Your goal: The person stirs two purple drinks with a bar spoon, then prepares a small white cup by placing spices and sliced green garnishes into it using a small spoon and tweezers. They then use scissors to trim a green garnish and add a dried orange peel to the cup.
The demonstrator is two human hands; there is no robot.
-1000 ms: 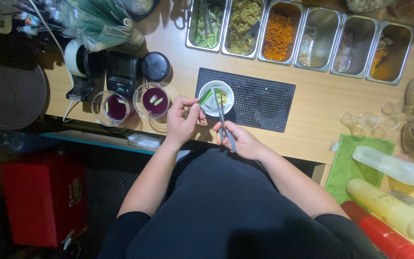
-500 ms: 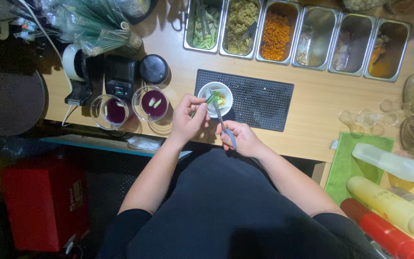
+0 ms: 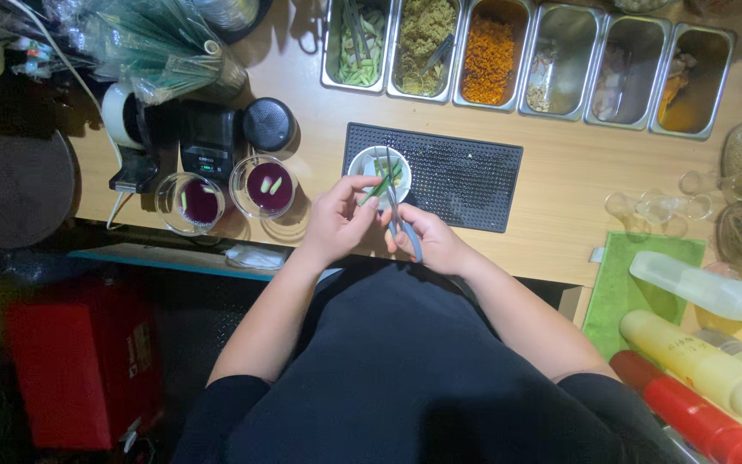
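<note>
Green stalk (image 3: 377, 186) stays pinched over bowl (image 3: 379, 165), scissors (image 3: 398, 215) unmoved

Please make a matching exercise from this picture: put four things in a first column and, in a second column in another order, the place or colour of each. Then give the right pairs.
Things:
1. small white bowl
2. scissors
3. squeeze bottle with a red body
4. green cloth

Places or states:
A. lying at the bottom right corner of the picture
B. standing on the black ribbed mat
C. spread on the wooden counter, right of the mat
D. held in the right hand

Pairs: 1-B, 2-D, 3-A, 4-C
</note>
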